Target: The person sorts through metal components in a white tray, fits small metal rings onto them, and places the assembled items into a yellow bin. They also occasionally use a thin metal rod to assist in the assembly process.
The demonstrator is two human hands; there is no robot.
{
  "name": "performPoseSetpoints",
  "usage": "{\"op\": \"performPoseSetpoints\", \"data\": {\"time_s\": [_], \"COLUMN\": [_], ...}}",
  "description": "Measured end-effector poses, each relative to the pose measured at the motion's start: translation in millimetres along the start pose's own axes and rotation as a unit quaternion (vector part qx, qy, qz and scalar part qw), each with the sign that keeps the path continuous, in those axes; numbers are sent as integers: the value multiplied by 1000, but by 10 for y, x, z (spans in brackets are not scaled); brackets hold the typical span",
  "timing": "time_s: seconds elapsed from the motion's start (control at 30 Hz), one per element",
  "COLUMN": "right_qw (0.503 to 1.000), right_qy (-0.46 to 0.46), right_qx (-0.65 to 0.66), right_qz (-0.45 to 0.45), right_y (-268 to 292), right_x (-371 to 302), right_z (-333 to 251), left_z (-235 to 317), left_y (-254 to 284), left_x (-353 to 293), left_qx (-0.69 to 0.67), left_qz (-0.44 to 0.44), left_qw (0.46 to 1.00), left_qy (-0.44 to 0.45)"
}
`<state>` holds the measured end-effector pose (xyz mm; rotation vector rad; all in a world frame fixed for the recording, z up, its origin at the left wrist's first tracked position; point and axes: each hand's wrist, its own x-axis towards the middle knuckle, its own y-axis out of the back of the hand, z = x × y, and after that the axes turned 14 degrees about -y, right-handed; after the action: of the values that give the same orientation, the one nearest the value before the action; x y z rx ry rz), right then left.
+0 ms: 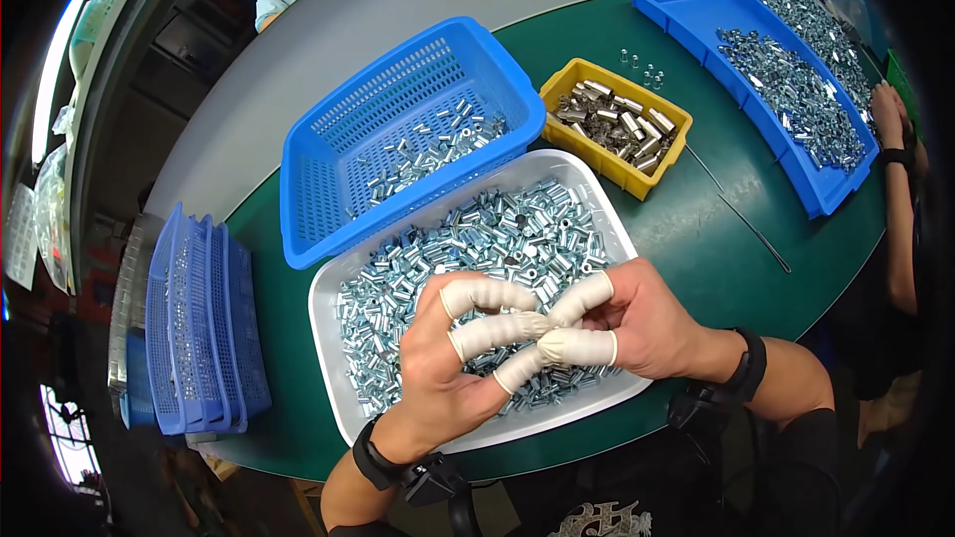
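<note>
Metal sleeves [487,241] lie below left hand [443,363] and right hand [647,326], pinched together, whether on one I can't tell

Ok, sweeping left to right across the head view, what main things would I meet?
Stacked blue baskets → large blue basket → yellow bin → blue tray → co-worker's hand. The white tub overlaps the large basket's span, so it's left out.
</note>
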<state>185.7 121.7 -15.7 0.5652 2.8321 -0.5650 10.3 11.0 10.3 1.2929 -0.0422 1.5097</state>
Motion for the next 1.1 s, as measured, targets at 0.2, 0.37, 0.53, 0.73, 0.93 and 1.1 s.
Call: {"op": "performPoseSetpoints", "data": {"time_s": [0.2,0.37,0.53,0.73,0.93,1.1], "right_qw": [998,990,994,998,991,988], "right_qy": [-54,-113,-104,-61,-118,-106], "right_qx": [-37,-80,-34,32,-58,-112], "right_qz": [13,6,-19,-2,-23,-29], "right_y": [-23,6,19,-38,38,51], "right_x": [-53,-69,-21,-51,-34,-36], "right_z": [-46,-147,-78,-23,-79,-69], "left_z": [-2,-24,-50,-38,30,27], "left_y": [19,29,26,7,6,-7], "left_x": [-83,-54,-94,-115,-139,-141], "left_qx": [-5,-29,-95,-120,-97,-121], "left_qz": [-55,-69,-65,-44,-39,-46], "left_qw": [998,997,991,988,978,973], "left_qy": [30,26,60,84,182,189]}}
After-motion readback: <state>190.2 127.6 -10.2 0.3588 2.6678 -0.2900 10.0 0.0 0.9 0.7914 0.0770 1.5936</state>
